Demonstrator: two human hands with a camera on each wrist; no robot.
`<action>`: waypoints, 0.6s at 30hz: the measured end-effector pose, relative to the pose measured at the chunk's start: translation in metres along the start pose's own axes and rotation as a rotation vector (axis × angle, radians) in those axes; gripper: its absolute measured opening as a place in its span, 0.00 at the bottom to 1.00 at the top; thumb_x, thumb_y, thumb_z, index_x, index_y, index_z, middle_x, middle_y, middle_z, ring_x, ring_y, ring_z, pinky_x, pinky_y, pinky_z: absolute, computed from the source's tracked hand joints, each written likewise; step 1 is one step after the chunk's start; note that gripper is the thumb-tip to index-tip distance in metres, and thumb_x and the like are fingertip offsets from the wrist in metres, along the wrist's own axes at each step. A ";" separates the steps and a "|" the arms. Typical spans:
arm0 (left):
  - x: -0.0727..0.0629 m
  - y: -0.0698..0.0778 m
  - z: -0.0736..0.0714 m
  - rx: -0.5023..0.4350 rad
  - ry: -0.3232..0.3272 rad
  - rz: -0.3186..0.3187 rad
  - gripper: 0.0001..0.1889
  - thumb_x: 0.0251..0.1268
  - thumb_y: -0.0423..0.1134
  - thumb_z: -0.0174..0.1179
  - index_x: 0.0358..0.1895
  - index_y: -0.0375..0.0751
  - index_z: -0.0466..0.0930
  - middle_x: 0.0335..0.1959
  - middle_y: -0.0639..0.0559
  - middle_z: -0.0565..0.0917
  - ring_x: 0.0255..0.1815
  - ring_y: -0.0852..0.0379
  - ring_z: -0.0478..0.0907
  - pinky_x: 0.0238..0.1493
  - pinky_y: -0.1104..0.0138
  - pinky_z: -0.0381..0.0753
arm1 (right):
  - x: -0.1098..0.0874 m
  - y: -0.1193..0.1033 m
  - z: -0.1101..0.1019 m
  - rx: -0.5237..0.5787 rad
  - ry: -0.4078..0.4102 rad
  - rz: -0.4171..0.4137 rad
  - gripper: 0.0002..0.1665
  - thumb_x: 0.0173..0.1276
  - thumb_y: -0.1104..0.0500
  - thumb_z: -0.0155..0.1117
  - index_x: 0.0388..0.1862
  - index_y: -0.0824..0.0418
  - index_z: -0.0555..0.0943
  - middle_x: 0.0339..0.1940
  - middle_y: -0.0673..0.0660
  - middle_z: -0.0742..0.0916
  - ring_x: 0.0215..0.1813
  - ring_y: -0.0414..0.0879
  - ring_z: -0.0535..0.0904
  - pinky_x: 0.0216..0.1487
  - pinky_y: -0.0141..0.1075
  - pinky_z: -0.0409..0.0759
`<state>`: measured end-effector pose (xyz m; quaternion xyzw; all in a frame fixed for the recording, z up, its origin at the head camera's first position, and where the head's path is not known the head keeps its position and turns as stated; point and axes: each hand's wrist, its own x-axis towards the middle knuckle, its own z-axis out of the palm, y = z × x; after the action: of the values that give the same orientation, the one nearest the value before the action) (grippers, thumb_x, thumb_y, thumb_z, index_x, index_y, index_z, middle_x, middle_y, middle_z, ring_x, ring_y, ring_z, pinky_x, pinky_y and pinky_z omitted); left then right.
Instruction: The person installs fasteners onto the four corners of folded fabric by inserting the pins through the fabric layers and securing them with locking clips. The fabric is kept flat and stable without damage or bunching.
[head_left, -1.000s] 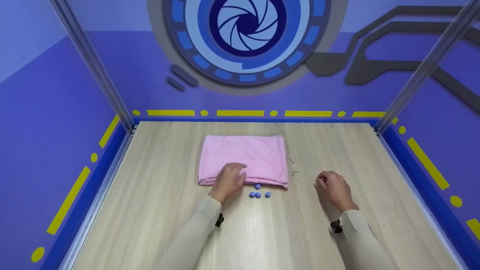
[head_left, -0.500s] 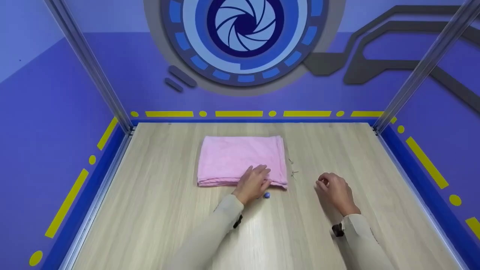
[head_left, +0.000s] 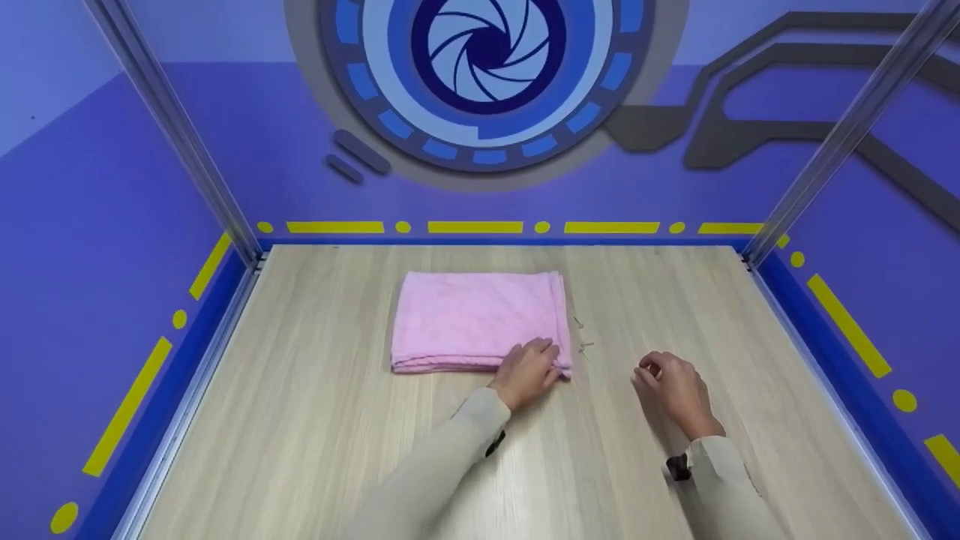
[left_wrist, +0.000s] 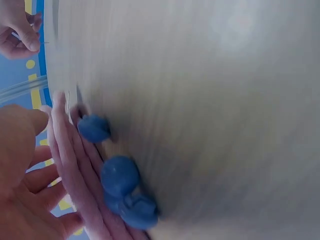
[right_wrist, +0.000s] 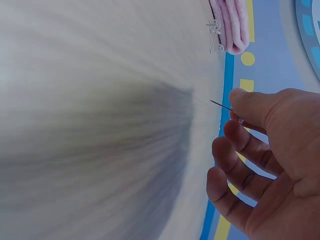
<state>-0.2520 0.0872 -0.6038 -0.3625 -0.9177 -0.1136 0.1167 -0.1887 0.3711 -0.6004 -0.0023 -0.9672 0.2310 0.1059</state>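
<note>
A folded pink towel lies on the table. My left hand is over its front right corner, fingers extended and apart from the thumb in the left wrist view. Several small blue rounded lumps sit along the towel's front edge, one with a creased surface; the left hand hides them in the head view. To the right, my right hand pinches a clear-headed push pin between thumb and forefinger, its metal point sticking out past the fingertips.
Beside the towel's right edge lie several more clear push pins. The wooden table is bounded by blue walls at the back and sides, with metal posts at the corners.
My left hand has slid right along the towel's front edge to its right corner, covering the blue lumps in the head view. The right hand has stayed nearly still.
</note>
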 end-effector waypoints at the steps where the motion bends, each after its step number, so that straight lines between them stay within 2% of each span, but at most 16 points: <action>1: 0.000 0.001 0.001 0.010 0.008 0.001 0.15 0.73 0.47 0.61 0.53 0.42 0.83 0.53 0.49 0.85 0.52 0.52 0.83 0.48 0.59 0.84 | -0.001 0.000 0.000 0.002 0.001 0.002 0.04 0.70 0.61 0.70 0.42 0.60 0.86 0.33 0.53 0.85 0.34 0.47 0.79 0.32 0.41 0.76; 4: 0.001 0.003 0.003 0.035 0.015 -0.007 0.13 0.72 0.48 0.62 0.48 0.43 0.84 0.46 0.51 0.85 0.46 0.53 0.83 0.40 0.60 0.83 | -0.002 0.000 -0.001 -0.001 0.003 0.013 0.04 0.70 0.61 0.70 0.41 0.60 0.86 0.33 0.53 0.86 0.34 0.47 0.79 0.33 0.42 0.77; 11: 0.005 0.011 0.003 0.069 -0.009 -0.065 0.15 0.72 0.52 0.62 0.46 0.44 0.85 0.43 0.52 0.87 0.44 0.54 0.84 0.39 0.58 0.83 | -0.003 0.001 -0.002 -0.003 0.004 0.014 0.04 0.69 0.61 0.71 0.41 0.60 0.86 0.33 0.52 0.85 0.34 0.46 0.79 0.32 0.41 0.76; 18: 0.011 0.016 0.006 0.093 0.070 -0.106 0.14 0.69 0.53 0.67 0.39 0.45 0.87 0.35 0.52 0.88 0.35 0.53 0.85 0.27 0.58 0.82 | -0.003 0.002 0.000 0.004 -0.016 0.003 0.04 0.69 0.60 0.71 0.40 0.59 0.86 0.32 0.52 0.85 0.33 0.46 0.79 0.31 0.41 0.77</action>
<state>-0.2494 0.1069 -0.6042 -0.3033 -0.9352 -0.0895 0.1592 -0.1856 0.3724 -0.6020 -0.0018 -0.9675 0.2333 0.0976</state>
